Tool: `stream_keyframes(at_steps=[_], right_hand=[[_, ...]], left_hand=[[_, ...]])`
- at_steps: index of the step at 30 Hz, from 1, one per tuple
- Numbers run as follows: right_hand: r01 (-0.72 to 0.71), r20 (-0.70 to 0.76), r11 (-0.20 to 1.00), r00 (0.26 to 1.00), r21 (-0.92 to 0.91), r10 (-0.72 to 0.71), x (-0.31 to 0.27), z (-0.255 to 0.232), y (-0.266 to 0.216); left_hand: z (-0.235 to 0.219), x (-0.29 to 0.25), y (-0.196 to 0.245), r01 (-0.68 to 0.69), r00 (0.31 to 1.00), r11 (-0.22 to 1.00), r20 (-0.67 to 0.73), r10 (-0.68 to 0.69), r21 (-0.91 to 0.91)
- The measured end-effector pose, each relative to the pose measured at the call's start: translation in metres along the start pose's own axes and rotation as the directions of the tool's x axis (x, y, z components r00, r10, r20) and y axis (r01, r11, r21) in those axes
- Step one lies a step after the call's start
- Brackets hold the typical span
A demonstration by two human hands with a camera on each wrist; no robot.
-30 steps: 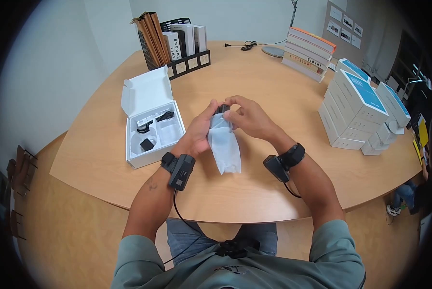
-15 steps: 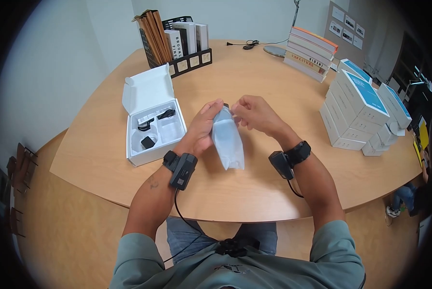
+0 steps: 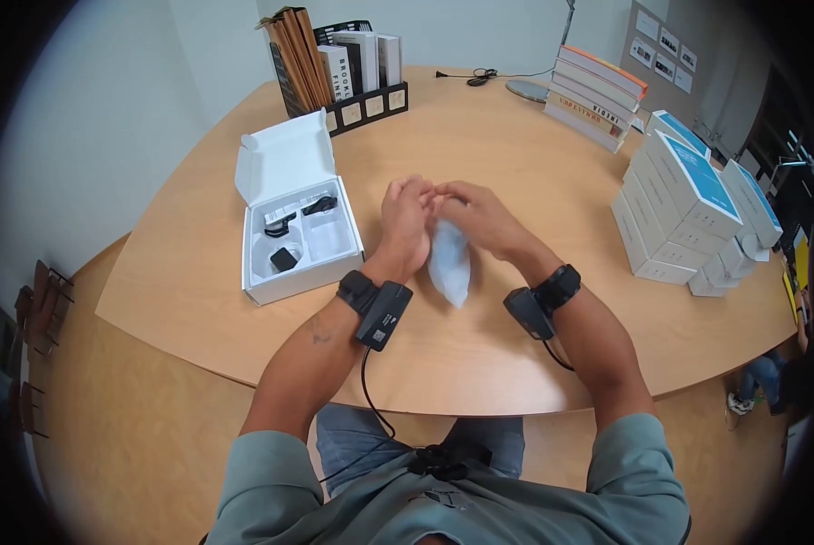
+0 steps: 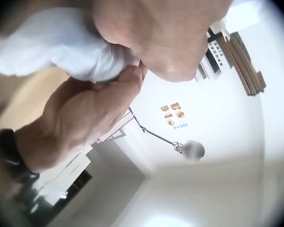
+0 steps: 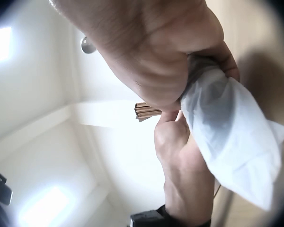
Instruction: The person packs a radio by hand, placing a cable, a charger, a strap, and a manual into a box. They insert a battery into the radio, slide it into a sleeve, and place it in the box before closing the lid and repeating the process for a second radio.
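A translucent white bag (image 3: 451, 263) hangs between the two hands over the table, its lower end pointing toward the person. The left hand (image 3: 407, 222) holds its upper part from the left, fingertips meeting those of the right hand (image 3: 484, 221), whose fingers curl over the bag's top. Seen in the right wrist view, the bag (image 5: 236, 142) comes out below the right hand (image 5: 151, 47), with something dark near its top; the left hand (image 5: 184, 153) is close beside it. In the left wrist view, both hands hide the bag's (image 4: 61, 42) top end.
An open white box (image 3: 302, 282) at left holds a black cable (image 3: 320, 205) and small black parts. Behind stand a file rack (image 3: 371, 107) with books and folders, a cable (image 3: 482, 76) and a book stack (image 3: 593, 95). White boxes (image 3: 675, 213) are piled at right.
The left hand has turned and shifted right, nearer the right hand. The right hand has come back against the bag's top, and the bag's lower end has swung slightly right and looks narrower.
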State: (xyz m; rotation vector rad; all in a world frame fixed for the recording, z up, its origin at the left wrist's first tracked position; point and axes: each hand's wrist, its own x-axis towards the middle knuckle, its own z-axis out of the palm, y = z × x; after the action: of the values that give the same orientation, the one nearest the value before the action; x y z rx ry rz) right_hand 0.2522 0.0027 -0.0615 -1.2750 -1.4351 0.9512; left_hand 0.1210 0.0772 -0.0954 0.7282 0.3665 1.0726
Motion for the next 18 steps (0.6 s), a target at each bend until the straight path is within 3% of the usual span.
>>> stream_keyframes(at_steps=[1, 2, 3, 4, 5, 6, 8, 9, 11, 12, 14, 15, 17, 18], right_hand=[[-0.097, -0.063, 0.995, 0.993, 0.012, 0.098, -0.001, -0.004, -0.008], [-0.097, -0.062, 0.995, 0.993, 0.008, 0.098, -0.001, -0.008, -0.011], [-0.092, -0.142, 0.993, 0.985, 0.076, 0.102, -0.001, -0.012, -0.014], [-0.081, -0.220, 0.986, 0.969, 0.143, 0.111, -0.001, -0.016, -0.016], [-0.034, -0.234, 0.990, 0.970, 0.137, 0.065, 0.001, -0.021, -0.013], [-0.037, -0.232, 0.991, 0.971, 0.131, 0.067, 0.001, -0.022, -0.010], [0.077, -0.275, 0.958, 0.962, 0.278, 0.003, 0.002, -0.025, -0.008], [0.077, -0.273, 0.959, 0.962, 0.272, 0.000, 0.001, -0.027, -0.008], [0.050, -0.118, 0.875, 0.993, 0.482, 0.008, 0.000, -0.031, -0.009], [0.052, -0.117, 0.875, 0.993, 0.481, 0.005, 0.000, -0.031, -0.010], [0.088, -0.115, 0.984, 0.991, 0.154, -0.070, 0.000, -0.029, -0.013], [0.089, -0.116, 0.984, 0.991, 0.154, -0.071, 0.001, -0.029, -0.011], [0.281, -0.163, 0.939, 0.936, -0.198, -0.314, 0.003, -0.027, -0.008], [0.279, -0.165, 0.940, 0.936, -0.196, -0.312, 0.002, -0.029, -0.007]], left_hand=[[0.001, 0.000, 0.002, -0.019, 0.999, 0.991, -0.046, 0.025, 0.130], [0.002, 0.001, 0.004, -0.035, 0.995, 0.965, -0.084, 0.059, 0.258], [0.002, -0.001, 0.008, -0.038, 0.995, 0.966, -0.083, 0.061, 0.254], [0.000, -0.004, 0.012, 0.103, 0.993, 0.966, 0.033, -0.114, 0.237], [-0.001, -0.007, 0.014, 0.242, 0.948, 0.941, 0.151, -0.282, 0.236], [-0.001, -0.011, 0.016, 0.242, 0.948, 0.943, 0.152, -0.280, 0.229], [0.002, -0.018, 0.020, 0.440, 0.808, 0.874, 0.334, -0.485, 0.205], [0.004, -0.020, 0.023, 0.437, 0.809, 0.876, 0.337, -0.481, 0.201], [0.006, -0.023, 0.028, 0.416, 0.775, 0.882, 0.421, -0.471, 0.222], [0.004, -0.022, 0.026, 0.413, 0.776, 0.883, 0.421, -0.469, 0.223], [0.001, -0.020, 0.022, 0.364, 0.778, 0.899, 0.452, -0.437, 0.243], [-0.001, -0.019, 0.020, 0.364, 0.777, 0.899, 0.452, -0.437, 0.244], [0.000, -0.021, 0.020, 0.218, 0.879, 0.908, 0.332, -0.341, 0.357], [0.000, -0.021, 0.020, 0.220, 0.879, 0.907, 0.331, -0.344, 0.359]])
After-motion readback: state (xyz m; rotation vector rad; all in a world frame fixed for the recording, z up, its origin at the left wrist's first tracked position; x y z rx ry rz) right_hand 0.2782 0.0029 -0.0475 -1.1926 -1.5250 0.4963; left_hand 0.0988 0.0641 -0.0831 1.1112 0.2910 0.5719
